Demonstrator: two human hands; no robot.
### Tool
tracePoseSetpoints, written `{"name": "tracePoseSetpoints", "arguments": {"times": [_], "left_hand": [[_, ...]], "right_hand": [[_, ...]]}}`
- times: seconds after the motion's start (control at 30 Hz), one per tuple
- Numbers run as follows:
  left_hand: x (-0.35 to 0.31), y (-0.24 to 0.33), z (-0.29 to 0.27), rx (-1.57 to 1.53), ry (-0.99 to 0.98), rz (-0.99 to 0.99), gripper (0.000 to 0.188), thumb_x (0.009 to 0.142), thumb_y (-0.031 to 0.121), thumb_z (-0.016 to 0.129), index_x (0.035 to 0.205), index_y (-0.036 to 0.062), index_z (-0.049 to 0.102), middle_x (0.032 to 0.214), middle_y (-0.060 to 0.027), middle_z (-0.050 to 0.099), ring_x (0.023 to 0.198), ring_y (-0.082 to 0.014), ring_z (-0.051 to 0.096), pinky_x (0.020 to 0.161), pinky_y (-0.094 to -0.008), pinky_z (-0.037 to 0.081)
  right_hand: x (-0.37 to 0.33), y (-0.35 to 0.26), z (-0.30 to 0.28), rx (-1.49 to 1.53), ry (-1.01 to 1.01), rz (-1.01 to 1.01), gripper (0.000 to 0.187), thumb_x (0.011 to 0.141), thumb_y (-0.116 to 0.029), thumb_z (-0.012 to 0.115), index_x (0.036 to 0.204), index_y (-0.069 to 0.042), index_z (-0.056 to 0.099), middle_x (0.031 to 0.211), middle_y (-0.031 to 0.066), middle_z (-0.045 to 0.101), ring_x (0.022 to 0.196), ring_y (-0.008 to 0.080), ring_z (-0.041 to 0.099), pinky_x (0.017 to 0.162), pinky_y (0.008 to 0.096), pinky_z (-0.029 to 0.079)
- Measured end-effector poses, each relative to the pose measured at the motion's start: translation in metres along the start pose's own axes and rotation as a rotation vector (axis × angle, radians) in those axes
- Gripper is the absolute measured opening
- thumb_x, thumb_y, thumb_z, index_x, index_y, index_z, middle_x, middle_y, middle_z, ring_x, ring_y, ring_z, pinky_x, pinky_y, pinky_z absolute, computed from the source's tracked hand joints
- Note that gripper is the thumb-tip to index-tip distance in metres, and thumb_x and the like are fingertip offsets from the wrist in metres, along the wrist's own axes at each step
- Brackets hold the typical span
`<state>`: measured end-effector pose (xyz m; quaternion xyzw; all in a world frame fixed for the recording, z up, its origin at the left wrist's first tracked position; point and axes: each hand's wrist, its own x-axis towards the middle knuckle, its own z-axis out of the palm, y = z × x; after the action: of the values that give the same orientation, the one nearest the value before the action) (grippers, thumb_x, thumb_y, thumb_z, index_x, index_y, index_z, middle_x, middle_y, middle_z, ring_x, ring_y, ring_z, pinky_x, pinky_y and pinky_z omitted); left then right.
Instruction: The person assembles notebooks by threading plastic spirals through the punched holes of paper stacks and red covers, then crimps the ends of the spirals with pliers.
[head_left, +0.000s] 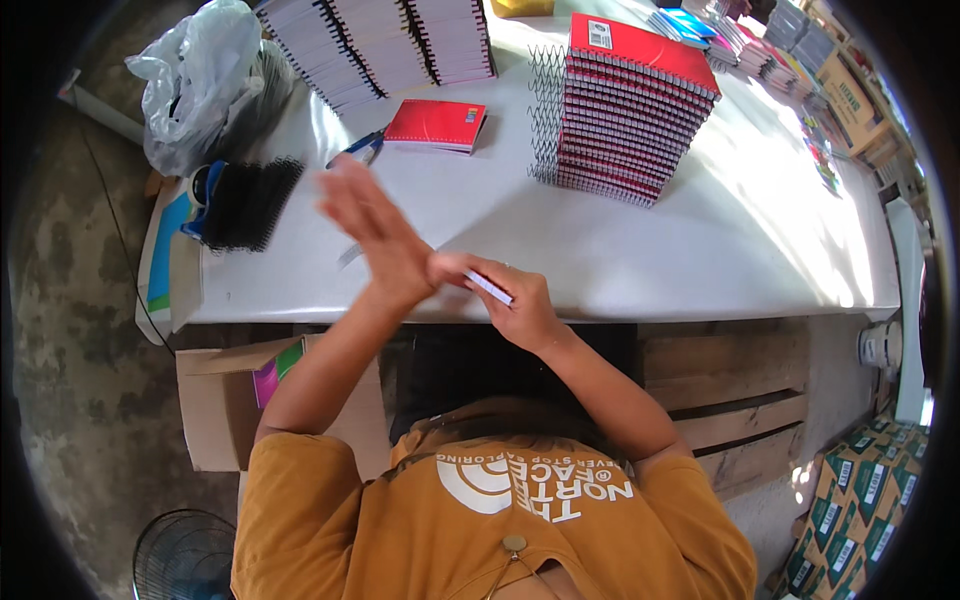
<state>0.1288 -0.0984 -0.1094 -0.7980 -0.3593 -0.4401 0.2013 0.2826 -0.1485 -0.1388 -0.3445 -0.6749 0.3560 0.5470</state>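
My left hand [385, 240] is raised over the table's near edge. Its fingers are stretched out and blurred by motion, and I see nothing in them. Just to its right, my right hand [520, 305] is closed around a small thin pad of paper [489, 287]. Only the pad's white edge shows; my fingers hide the rest. The two hands meet or nearly meet at the left wrist. Beyond them lies a small red notebook [435, 124], with blue-handled scissors [366, 150] beside its left end.
A tall stack of red spiral notebooks [640, 110] stands right of centre, loose wire coils [545, 110] along its left side. Bound books [385, 45] stand at the back. Black coils [255, 205] and a plastic bag [200, 85] occupy the left. Below sits an open cardboard box [215, 410].
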Motion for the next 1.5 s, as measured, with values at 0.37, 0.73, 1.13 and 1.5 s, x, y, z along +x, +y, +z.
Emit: {"name": "tracePoseSetpoints", "arguments": {"times": [0.37, 0.73, 1.13, 1.5], "left_hand": [[-0.056, 0.008, 0.0, -0.189, -0.342, 0.203, 0.118, 0.071, 0.081, 0.032, 0.138, -0.0125, 0.006, 0.139, -0.0413, 0.006, 0.13, -0.0561, 0.002, 0.1, -0.0662, -0.002], [-0.055, 0.031, -0.011, -0.286, -0.408, 0.205, 0.087, 0.08, 0.062, 0.046, 0.131, -0.0081, 0.035, 0.137, -0.0295, 0.032, 0.128, -0.0472, 0.027, 0.106, -0.0583, 0.005], [0.067, 0.038, -0.025, -0.319, -0.597, -0.033, 0.02, 0.07, 0.016, 0.073, 0.085, 0.011, 0.061, 0.084, 0.0012, 0.062, 0.081, -0.0183, 0.057, 0.084, -0.0346, 0.033], [0.074, 0.03, -0.027, -0.317, -0.753, 0.022, 0.018, 0.072, 0.017, 0.071, 0.088, 0.0105, 0.064, 0.085, -0.0009, 0.062, 0.086, -0.0184, 0.056, 0.082, -0.0338, 0.035]], "right_hand": [[0.004, -0.006, -0.002, -0.027, -0.015, 0.055, 0.036, 0.077, 0.003, 0.059, 0.113, -0.004, 0.058, 0.101, 0.0176, 0.063, 0.091, 0.0341, 0.062, 0.076, 0.034, 0.05], [0.023, 0.001, -0.025, 0.075, -0.071, 0.089, 0.036, 0.074, 0.004, 0.058, 0.11, -0.002, 0.058, 0.093, 0.0163, 0.065, 0.083, 0.0239, 0.066, 0.069, 0.0318, 0.05], [0.019, 0.013, -0.018, 0.178, -0.06, 0.315, 0.021, 0.079, -0.001, 0.058, 0.098, -0.003, 0.065, 0.085, 0.012, 0.068, 0.075, 0.0122, 0.062, 0.068, 0.0293, 0.048], [0.02, 0.016, -0.018, 0.085, -0.108, 0.348, 0.016, 0.081, -0.006, 0.061, 0.096, 0.0, 0.063, 0.077, 0.0151, 0.065, 0.068, 0.0153, 0.06, 0.066, 0.0297, 0.046]]}}
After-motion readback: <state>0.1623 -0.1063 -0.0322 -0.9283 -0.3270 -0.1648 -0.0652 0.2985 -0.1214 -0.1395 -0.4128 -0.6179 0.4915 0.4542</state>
